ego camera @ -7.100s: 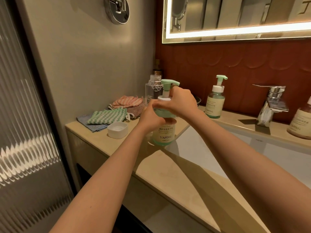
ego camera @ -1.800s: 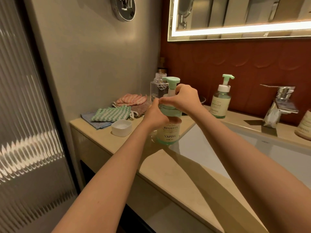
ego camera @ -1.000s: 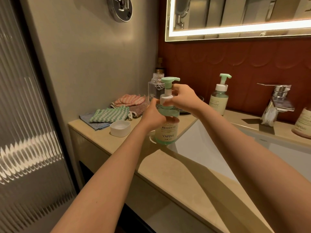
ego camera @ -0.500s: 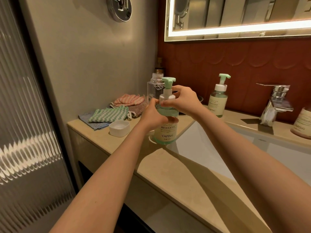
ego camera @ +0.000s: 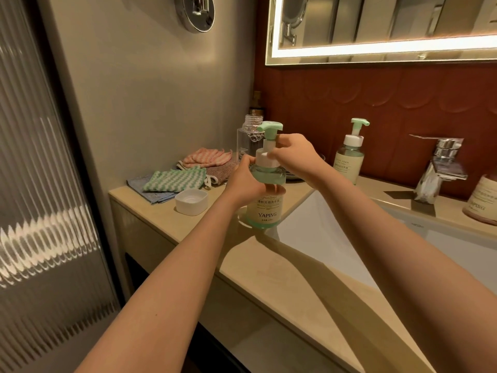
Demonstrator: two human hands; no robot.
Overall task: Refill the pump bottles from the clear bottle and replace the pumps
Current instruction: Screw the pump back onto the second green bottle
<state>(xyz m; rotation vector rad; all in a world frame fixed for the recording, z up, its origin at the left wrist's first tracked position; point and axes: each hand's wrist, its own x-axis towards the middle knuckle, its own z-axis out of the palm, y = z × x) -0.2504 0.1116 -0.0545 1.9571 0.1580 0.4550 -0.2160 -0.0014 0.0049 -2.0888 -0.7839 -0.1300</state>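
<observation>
A green pump bottle (ego camera: 265, 208) labelled YAPING stands upright on the beige counter (ego camera: 271, 254) by the sink's left edge. My left hand (ego camera: 242, 181) wraps around its shoulder. My right hand (ego camera: 291, 156) pinches the white collar of its green-headed pump (ego camera: 269, 135), which sits in the neck with its spout pointing left. Behind it stands the clear bottle (ego camera: 248, 141), uncapped, with bubbles inside. A second green pump bottle (ego camera: 349, 157) with its pump fitted stands at the back against the red wall.
A white cap (ego camera: 191, 201) lies open side up left of the bottle. Folded cloths (ego camera: 174, 179) are stacked in the corner. The white sink basin (ego camera: 349, 238) opens to the right, with a chrome tap (ego camera: 438, 168) and a brownish bottle (ego camera: 484, 200) beyond.
The pump head has turned under my right hand, its spout swinging from right to left over the last second. My left hand has kept the bottle in place.
</observation>
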